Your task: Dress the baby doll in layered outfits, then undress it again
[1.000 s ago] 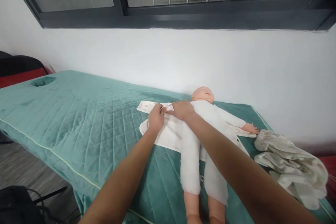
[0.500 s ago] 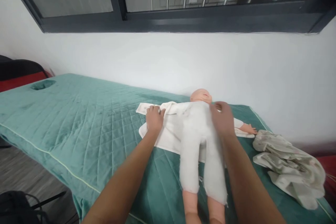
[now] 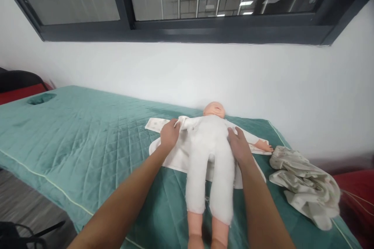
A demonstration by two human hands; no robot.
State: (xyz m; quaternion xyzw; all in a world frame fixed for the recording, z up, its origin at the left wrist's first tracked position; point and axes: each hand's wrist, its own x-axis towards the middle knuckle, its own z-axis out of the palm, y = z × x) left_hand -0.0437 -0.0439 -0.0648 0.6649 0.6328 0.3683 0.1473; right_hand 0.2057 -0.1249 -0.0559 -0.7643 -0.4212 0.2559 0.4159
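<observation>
A baby doll (image 3: 209, 136) with a white cloth body lies on its back, head toward the wall and bare feet toward me. Under its torso is spread a white baby shirt (image 3: 175, 157), one sleeve (image 3: 156, 124) lying flat at the left. The doll's hand (image 3: 263, 146) pokes out of the other sleeve on the right. My left hand (image 3: 170, 134) is closed, pinching shirt cloth by the doll's left-side shoulder. Against the torso's right side rests my right hand (image 3: 239, 146), fingers stretched and slightly apart.
A crumpled patterned cloth (image 3: 305, 184) lies at the right end of the green quilted bed (image 3: 96, 144). The bed has a face hole (image 3: 41, 98) at its far left. Behind it stand a white wall (image 3: 146, 70) and a dark-framed window (image 3: 187, 31).
My right hand has come down from the doll's shoulder to its side, and its fingers have straightened. My left hand has shifted to the cloth near the shoulder. The view has moved slightly.
</observation>
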